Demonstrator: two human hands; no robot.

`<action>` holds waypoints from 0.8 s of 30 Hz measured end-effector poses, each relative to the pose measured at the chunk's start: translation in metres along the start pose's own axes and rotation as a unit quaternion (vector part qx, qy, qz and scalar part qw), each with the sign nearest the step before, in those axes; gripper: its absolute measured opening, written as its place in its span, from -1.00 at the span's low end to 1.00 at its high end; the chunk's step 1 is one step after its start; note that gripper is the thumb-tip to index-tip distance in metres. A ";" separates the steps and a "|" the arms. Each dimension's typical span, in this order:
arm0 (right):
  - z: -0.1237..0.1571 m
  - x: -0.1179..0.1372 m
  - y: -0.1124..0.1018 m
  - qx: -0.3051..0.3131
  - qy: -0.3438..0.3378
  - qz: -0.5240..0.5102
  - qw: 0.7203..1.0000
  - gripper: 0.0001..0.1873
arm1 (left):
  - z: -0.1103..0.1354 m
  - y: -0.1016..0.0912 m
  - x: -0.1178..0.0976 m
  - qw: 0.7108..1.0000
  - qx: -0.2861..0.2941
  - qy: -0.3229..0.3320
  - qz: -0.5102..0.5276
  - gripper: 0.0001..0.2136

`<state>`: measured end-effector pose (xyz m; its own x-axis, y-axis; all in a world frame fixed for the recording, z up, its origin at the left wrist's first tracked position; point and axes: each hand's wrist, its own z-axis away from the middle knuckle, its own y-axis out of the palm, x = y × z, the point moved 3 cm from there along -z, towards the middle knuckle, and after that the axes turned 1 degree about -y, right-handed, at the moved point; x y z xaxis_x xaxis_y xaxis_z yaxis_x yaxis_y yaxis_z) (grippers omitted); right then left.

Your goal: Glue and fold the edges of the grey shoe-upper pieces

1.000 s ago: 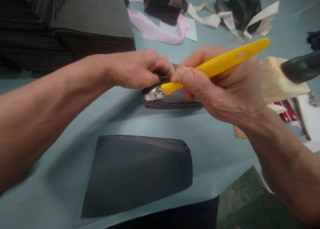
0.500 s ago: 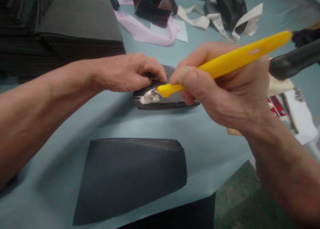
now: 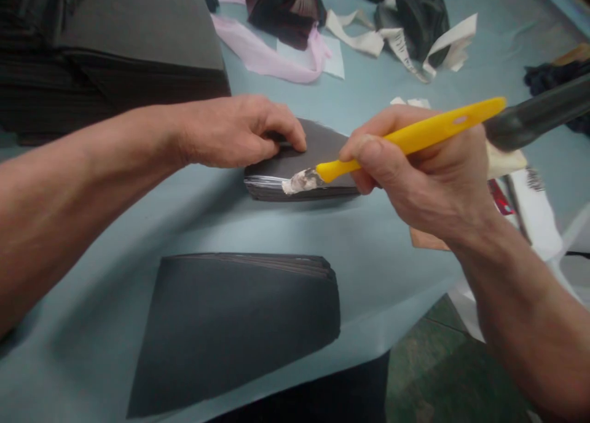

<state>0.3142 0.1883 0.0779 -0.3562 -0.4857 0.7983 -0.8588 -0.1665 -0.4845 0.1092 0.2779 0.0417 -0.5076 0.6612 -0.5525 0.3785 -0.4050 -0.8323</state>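
A small stack of dark sheets (image 3: 322, 141) lies on the table, its near edges fanned and streaked with white. My left hand (image 3: 258, 131) holds this stack down, fingers bent and thumb tucked close to them on its left part. In my right hand (image 3: 405, 155) is a yellow-handled brush (image 3: 424, 131), gripped between thumb and fingers. The brush's bristles, caked with whitish paste, touch the stack's near edge around its middle. Closer to me lies a second stack of dark sheets (image 3: 239, 324), its far edges slightly fanned; neither hand touches it.
Tall piles of dark sheets (image 3: 142, 29) stand at the back left. Pink cloth (image 3: 271, 60), cream strips (image 3: 364, 42) and dark bundles lie at the back of the blue-green table (image 3: 382, 275). A dark tube-like bar (image 3: 539, 115) reaches in from the right, near white papers (image 3: 537, 208).
My right hand has drawn the brush rightward along the stack's near edge, uncovering white-streaked edges on the left. My left hand stays on the stack.
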 end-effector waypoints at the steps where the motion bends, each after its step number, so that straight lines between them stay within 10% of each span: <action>1: 0.002 -0.001 -0.004 -0.004 0.006 0.006 1.000 -0.68 | 0.000 0.001 0.004 1.000 0.014 0.006 0.003 -0.55; 24: 0.036 -0.030 -0.081 -0.056 0.063 0.051 0.995 -0.54 | 0.006 0.004 0.028 0.999 -0.023 -0.013 -0.044 -0.49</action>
<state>0.4078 0.1857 0.0808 -0.4809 -0.3818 0.7893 -0.8490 -0.0220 -0.5279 0.0923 0.2911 0.0227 -0.5608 0.6758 -0.4783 0.3665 -0.3153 -0.8754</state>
